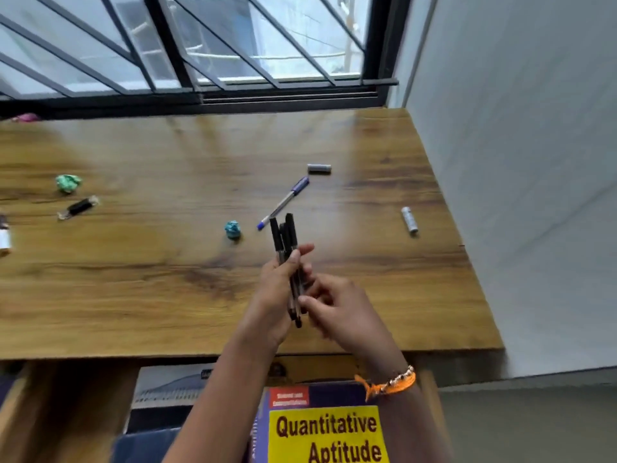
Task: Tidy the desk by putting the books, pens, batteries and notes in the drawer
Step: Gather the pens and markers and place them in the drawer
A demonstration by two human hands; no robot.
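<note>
The left hand (278, 289) grips a bundle of black pens (287, 262), fingers and thumb curled round the barrels, caps pointing up and away over the near edge of the desk (167, 295). The right hand (337, 309) meets the bundle from the right, its fingertips pinching the lower ends of the pens; motion blur hides exactly how many it pinches. An orange thread bracelet with beads (389, 384) circles the right wrist.

Below the hands, in the open drawer (430, 396) under the desk's near edge, lies a book (324, 432) whose yellow panel reads "Quantitative Aptitude"; a small red label above it has writing too blurred to read. To its left in the drawer lies another book (167, 392) with a grey and dark cover, its lettering unreadable.

On the desk, just beyond the pen caps, a blue pen (283, 202) lies diagonally, and a crumpled teal note (232, 228) sits to its left. A grey battery (319, 168) lies beyond the blue pen's capped end, toward the far edge. Another battery (409, 220) lies near the right edge. Toward the left edge are a crumpled green note (68, 183) and, just nearer, a black battery (78, 207). A white object (4, 240) is cut off at the left edge.
</note>
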